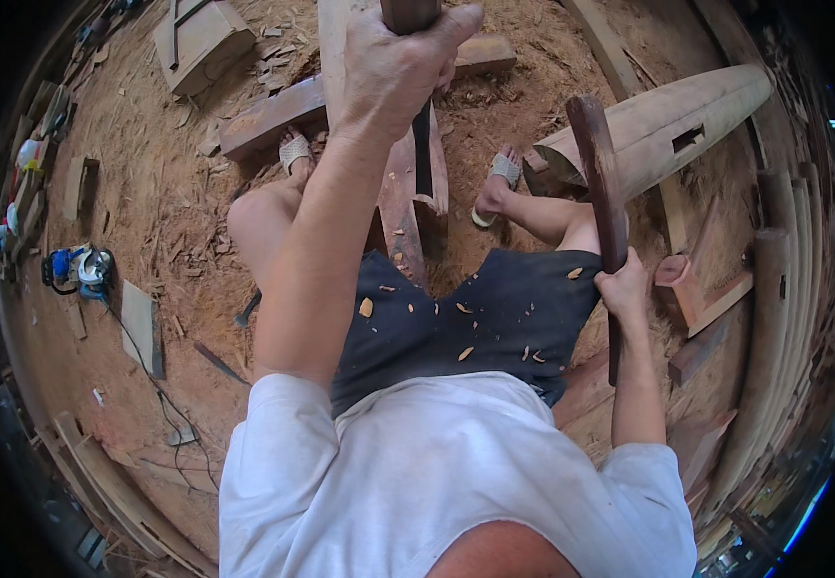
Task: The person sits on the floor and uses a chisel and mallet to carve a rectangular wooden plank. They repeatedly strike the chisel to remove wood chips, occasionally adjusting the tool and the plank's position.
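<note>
My left hand is closed round the dark handle of a chisel, held upright over the work between my legs. The chisel's long dark blade points down at a cut slot in a reddish wooden beam; whether its tip touches the wood I cannot tell. At the right, above my thigh, my right hand grips a long dark wooden club near its lower part, its thicker end raised away from me. Wood chips lie on my dark shorts.
A crosswise timber lies under the beam. To the right rests a rounded log with a rectangular mortise. A blue power saw with a trailing cord sits at the left. Wood chips and sawdust cover the floor; long timbers line the right side.
</note>
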### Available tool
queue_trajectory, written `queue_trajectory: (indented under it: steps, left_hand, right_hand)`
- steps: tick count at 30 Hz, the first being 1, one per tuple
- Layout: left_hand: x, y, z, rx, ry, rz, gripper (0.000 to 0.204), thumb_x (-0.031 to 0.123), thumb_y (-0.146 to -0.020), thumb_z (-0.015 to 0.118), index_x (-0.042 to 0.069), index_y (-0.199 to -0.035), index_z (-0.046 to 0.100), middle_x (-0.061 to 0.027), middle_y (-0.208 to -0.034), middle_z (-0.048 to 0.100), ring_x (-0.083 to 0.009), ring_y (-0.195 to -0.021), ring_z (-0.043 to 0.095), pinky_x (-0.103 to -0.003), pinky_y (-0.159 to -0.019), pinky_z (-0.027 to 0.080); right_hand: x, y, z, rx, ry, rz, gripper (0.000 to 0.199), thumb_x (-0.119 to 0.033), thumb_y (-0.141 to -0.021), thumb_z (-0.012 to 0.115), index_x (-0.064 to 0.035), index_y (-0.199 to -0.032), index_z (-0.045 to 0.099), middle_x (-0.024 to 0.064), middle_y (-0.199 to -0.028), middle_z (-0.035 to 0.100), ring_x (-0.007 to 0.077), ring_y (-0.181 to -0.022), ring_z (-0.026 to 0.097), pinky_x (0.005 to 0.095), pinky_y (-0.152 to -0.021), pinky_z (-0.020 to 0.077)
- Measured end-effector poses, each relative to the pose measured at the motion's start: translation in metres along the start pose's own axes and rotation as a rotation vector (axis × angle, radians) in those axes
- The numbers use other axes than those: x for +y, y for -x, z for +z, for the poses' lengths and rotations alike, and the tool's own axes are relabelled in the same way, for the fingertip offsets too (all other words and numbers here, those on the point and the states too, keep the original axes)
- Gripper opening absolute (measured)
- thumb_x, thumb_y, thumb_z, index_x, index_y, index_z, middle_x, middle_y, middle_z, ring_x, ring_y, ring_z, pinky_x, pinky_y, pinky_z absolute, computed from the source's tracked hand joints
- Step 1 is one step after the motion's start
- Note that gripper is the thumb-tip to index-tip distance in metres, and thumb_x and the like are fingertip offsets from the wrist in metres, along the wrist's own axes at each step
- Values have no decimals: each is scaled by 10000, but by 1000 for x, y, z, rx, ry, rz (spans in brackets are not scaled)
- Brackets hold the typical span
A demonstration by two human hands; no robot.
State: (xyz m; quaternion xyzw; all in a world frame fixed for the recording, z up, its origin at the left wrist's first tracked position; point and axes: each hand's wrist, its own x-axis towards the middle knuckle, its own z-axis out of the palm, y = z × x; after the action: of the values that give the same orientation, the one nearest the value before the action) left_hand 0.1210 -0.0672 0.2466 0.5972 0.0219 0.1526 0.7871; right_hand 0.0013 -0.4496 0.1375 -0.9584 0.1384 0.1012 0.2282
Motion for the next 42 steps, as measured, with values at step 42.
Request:
queue_trajectory:
  steps: [42]
  left_hand:
    - [-65, 4, -63, 29, 230, -65, 182, 102, -899, 752, 72, -863, 576, 20, -597, 518, -106, -445, 469, -277, -408, 365]
  right_hand:
    - [-16, 0, -1, -8, 186, -66, 396, -110, -724, 668, 28, -1086, 583, 341, -970, 678, 517, -995, 656, 531, -853, 514]
